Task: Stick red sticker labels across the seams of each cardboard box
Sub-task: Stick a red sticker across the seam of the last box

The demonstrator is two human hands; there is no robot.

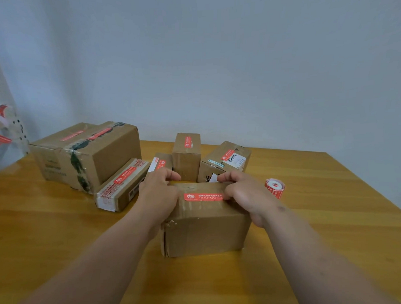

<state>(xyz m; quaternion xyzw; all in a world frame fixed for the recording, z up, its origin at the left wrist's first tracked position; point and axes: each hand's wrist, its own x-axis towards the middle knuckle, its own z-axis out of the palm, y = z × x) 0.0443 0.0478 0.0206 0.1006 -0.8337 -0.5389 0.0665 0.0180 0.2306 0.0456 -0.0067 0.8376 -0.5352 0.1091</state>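
Lying flat across the taped top seam of the near cardboard box (205, 220), a red sticker label (203, 196) runs from side to side, set that way so that it bridges the two flaps. This box sits on the wooden table (61, 225) directly before the person, nearest of all, which suggests it is the one in hand. The left hand (159, 194) grips the box's left upper edge, fingers curled over the far side and thumb pointing inward; the right hand (244, 193) grips the right upper edge in mirror fashion, its fingers lying just at the label's right end. Both forearms reach forward and converge on the box. Judgement: the hands steady the box, and the right may be pressing the label's end down, though this cannot be confirmed. Just beside the right hand stands the sticker roll (275, 187), kept within reach for the next label. Behind, five further boxes are grouped, each already bearing a red label: a large box (86, 153), a long flat box (122, 184), a small box (160, 163), an upright box (186, 155) and a box marked BAHA (227, 160).
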